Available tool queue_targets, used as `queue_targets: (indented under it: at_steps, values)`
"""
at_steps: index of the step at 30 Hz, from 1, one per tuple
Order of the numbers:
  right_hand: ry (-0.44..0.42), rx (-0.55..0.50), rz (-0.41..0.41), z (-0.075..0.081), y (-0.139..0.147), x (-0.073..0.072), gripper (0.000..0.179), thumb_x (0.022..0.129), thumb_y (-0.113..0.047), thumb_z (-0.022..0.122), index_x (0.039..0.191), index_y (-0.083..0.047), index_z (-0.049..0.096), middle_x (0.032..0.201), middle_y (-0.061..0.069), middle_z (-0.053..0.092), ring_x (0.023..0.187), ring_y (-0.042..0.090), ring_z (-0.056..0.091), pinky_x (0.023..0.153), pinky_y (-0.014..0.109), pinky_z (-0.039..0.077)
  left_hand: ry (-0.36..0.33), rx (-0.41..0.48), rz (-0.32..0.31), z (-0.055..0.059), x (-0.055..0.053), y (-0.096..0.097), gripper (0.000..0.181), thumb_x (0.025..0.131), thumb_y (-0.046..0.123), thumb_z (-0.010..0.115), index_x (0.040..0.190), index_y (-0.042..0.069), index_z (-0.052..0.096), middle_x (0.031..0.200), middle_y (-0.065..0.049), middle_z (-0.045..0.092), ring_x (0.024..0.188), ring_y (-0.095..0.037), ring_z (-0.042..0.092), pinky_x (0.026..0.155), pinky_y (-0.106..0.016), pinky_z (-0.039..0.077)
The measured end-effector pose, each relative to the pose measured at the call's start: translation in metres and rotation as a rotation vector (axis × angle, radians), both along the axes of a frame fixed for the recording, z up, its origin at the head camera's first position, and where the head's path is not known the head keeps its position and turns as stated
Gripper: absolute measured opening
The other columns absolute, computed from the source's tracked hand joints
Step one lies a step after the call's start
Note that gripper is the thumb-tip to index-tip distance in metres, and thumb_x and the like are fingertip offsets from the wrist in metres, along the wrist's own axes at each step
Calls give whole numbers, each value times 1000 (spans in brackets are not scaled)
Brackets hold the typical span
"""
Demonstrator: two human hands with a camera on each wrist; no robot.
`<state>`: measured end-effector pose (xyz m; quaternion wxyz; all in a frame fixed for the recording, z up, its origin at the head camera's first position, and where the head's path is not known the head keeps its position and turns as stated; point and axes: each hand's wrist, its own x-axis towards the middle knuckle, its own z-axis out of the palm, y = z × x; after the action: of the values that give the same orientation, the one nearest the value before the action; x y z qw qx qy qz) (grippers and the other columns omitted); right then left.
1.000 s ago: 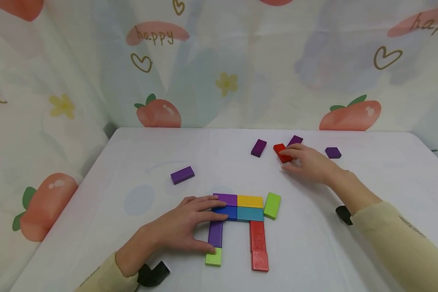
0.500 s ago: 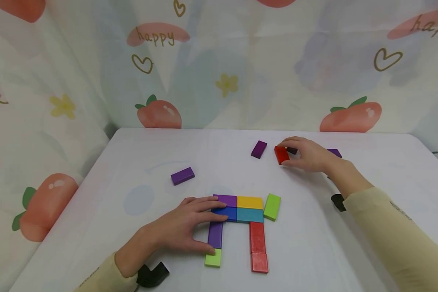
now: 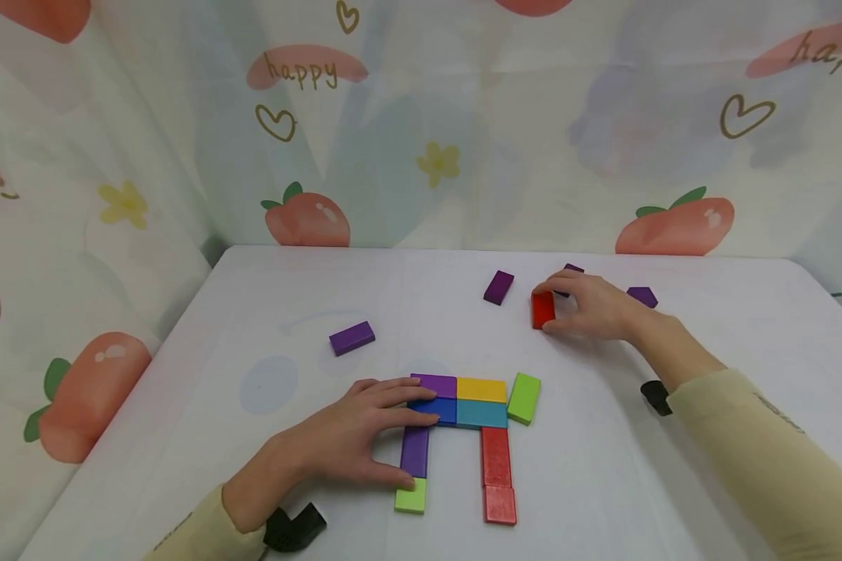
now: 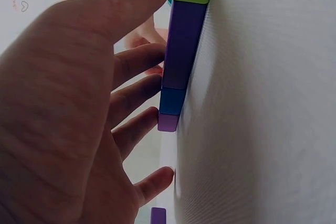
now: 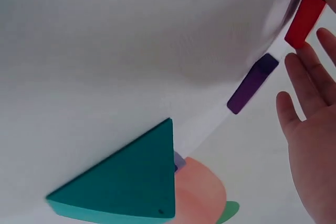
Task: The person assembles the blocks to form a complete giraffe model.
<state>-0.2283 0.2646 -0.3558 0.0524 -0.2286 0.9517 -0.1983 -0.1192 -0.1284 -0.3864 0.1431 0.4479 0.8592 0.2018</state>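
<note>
My right hand [image 3: 596, 308] pinches a red block [image 3: 543, 312] between thumb and fingers at the back right. The block looks tipped up, just over the white table in the right wrist view. My left hand [image 3: 351, 432] rests with spread fingers on a flat layout of blocks. Its fingertips touch a purple block [image 3: 443, 384] and a blue block [image 3: 447, 411], its thumb a lime block [image 3: 410, 501]. A yellow block [image 3: 482, 389] and a teal block [image 3: 482, 414] complete the top rows. Below run a purple block [image 3: 414, 452] and two red blocks [image 3: 496, 458].
A lime block [image 3: 524, 399] leans diagonally beside the layout. Loose purple blocks lie at the left [image 3: 352, 338], behind [image 3: 499, 287] and at the right [image 3: 642, 297]. Another purple block [image 5: 253, 83] is beyond the right hand. A teal triangular block [image 5: 126, 177] shows near the right wrist.
My right hand has taken the red block between thumb and fingers and drawn it slightly nearer, away from the purple block behind. The left hand has stayed in place.
</note>
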Motion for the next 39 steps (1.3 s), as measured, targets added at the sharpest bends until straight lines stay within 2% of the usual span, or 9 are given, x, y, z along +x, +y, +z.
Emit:
queue_targets:
  at_steps: [9, 15, 20, 27, 39]
  values:
    - [31, -25, 41, -2, -8, 39, 43, 86, -22, 82, 124, -8, 70, 125, 13, 59, 115, 34, 55, 91, 52, 54, 12, 9, -2, -1, 0, 1, 72, 85, 62, 72, 148, 33, 53, 160, 14, 32, 151, -13, 16, 117, -53, 22]
    - [29, -9, 57, -4, -15, 54, 41, 86, -26, 82, 123, -11, 70, 121, 8, 58, 110, 28, 56, 90, 47, 55, 19, 23, -4, -1, 2, -1, 73, 85, 62, 72, 148, 33, 53, 160, 14, 33, 151, -13, 17, 117, -53, 22]
    - [14, -24, 43, -5, -16, 58, 39, 87, -25, 80, 123, -11, 70, 122, 10, 58, 112, 29, 55, 87, 45, 57, 18, 27, -4, -1, 2, -1, 72, 85, 62, 71, 148, 32, 54, 159, 13, 34, 151, -13, 17, 117, -52, 22]
    - [-14, -60, 35, -8, -13, 55, 39, 90, -20, 77, 125, -9, 67, 124, 11, 60, 114, 30, 54, 88, 46, 56, 15, 21, -1, -2, 1, -1, 72, 85, 62, 72, 148, 33, 53, 160, 14, 33, 151, -13, 17, 117, -52, 22]
    - [-35, -49, 46, -10, -19, 59, 38, 92, -27, 76, 125, -12, 67, 120, 5, 60, 110, 24, 55, 89, 44, 56, 14, 19, 2, 0, 1, 1, 72, 84, 59, 74, 148, 32, 54, 159, 13, 34, 151, -13, 18, 117, -52, 22]
